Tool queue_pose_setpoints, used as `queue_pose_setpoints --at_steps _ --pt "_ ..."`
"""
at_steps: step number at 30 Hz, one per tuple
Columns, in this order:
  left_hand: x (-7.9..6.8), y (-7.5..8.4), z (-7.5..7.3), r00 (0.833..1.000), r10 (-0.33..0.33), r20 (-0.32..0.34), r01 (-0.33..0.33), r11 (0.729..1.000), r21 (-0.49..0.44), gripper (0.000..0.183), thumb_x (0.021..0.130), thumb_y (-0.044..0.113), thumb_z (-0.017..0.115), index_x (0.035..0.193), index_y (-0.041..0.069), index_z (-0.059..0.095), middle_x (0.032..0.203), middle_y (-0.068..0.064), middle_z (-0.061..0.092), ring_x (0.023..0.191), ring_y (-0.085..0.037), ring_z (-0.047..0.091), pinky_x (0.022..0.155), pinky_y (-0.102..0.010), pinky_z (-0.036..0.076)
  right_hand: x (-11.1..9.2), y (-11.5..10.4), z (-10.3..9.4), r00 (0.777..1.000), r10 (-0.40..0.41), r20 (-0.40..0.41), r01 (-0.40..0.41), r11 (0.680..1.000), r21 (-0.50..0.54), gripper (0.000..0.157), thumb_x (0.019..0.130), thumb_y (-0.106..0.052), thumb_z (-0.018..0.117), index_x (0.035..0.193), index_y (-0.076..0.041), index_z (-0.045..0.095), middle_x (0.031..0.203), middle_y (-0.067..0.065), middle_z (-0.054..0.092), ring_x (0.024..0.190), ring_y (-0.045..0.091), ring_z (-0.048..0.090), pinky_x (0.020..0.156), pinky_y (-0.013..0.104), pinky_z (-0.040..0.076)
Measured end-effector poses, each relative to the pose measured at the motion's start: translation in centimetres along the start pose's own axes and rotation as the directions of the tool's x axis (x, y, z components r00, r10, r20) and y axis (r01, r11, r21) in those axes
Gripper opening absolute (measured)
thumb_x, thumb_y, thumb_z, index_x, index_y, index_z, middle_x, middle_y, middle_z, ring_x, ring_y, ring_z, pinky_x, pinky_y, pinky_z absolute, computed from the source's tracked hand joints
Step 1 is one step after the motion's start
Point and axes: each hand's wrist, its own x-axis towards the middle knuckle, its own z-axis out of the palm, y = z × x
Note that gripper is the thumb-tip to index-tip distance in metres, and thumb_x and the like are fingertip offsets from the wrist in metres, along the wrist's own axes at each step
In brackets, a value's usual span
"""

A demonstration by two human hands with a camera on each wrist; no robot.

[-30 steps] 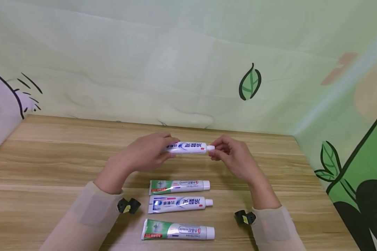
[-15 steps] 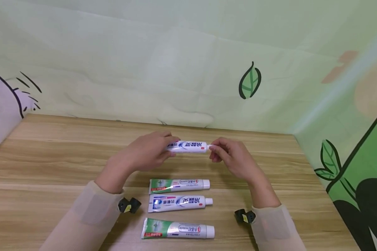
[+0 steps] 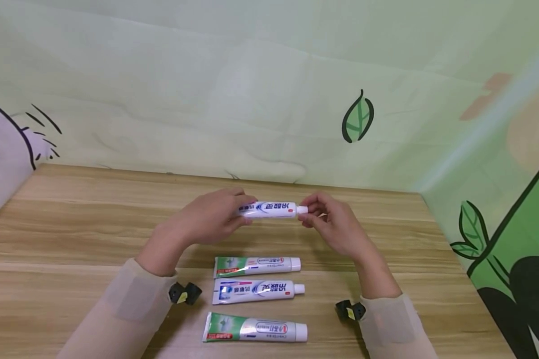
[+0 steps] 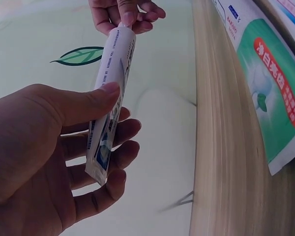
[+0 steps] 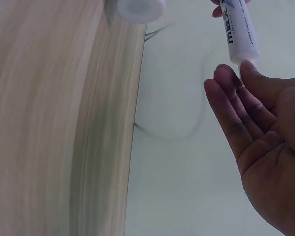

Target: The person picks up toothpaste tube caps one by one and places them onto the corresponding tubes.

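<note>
A white toothpaste tube [image 3: 274, 210] with blue lettering is held level above the table, its cap [image 3: 302, 210] pointing right. My left hand [image 3: 213, 214] grips the tail half between thumb and fingers; in the left wrist view the flat crimped end of the tube [image 4: 110, 98] sticks out below the thumb. At the other end my right hand [image 3: 334, 224] pinches the white cap with thumb and fingertips. The right wrist view shows the right thumb against the cap, which the hand partly hides.
Nearer me on the wooden table [image 3: 94, 214] lie a green-and-white toothpaste tube [image 3: 257, 266], a white-and-blue tube [image 3: 258, 290] and a larger green-and-white tube [image 3: 256, 328], all with caps to the right. A pale printed cloth [image 3: 184, 99] hangs behind the table.
My right fingers have shifted on the cap: half a second ago they covered most of it, now more of it shows. The left hand and the tube stay nearly still.
</note>
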Motion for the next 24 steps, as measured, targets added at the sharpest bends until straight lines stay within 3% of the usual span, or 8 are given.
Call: queue_pose_setpoints --at_steps 6,12,18,24 --pt "-0.01 -0.02 0.03 1.000 -0.001 -0.001 0.001 1.000 0.005 0.049 0.103 0.029 0.066 0.148 0.013 0.057 0.128 -0.006 0.067 0.104 -0.019 0.064 0.092 -0.041 0.056 -0.06 -0.01 0.01 1.000 0.008 0.020 -0.008 1.000 0.023 0.013 0.102 -0.005 0.062 0.115 -0.006 0.065 0.101 0.010 0.074 0.092 0.030 0.074 0.084 0.044 0.063" --pt "0.03 0.14 0.02 1.000 -0.003 -0.003 0.003 1.000 0.013 0.049 0.102 0.028 0.066 0.148 0.012 0.057 0.128 -0.007 0.067 0.104 -0.020 0.064 0.092 -0.041 0.057 -0.05 -0.03 -0.02 0.999 0.007 0.040 -0.008 1.000 0.020 0.012 0.104 -0.006 0.059 0.112 -0.004 0.067 0.099 0.010 0.075 0.088 0.021 0.073 0.084 0.041 0.064" --pt "0.06 0.30 0.03 1.000 0.004 -0.008 -0.003 1.000 0.017 0.049 0.102 0.028 0.066 0.148 0.011 0.057 0.127 -0.007 0.067 0.103 -0.019 0.064 0.091 -0.040 0.057 -0.12 0.06 -0.10 0.998 0.004 0.057 -0.004 1.000 0.008 0.015 0.107 -0.007 0.054 0.113 -0.002 0.068 0.097 0.010 0.073 0.088 0.019 0.071 0.080 0.027 0.062" --pt "0.17 0.28 0.09 1.000 0.009 -0.007 -0.009 1.000 0.020 0.049 0.103 0.028 0.066 0.148 0.012 0.057 0.127 -0.007 0.067 0.103 -0.019 0.064 0.091 -0.040 0.057 -0.17 0.09 -0.20 0.998 0.005 0.061 -0.005 1.000 0.008 0.018 0.108 -0.009 0.052 0.114 -0.005 0.068 0.097 0.010 0.072 0.088 0.019 0.071 0.081 0.027 0.062"
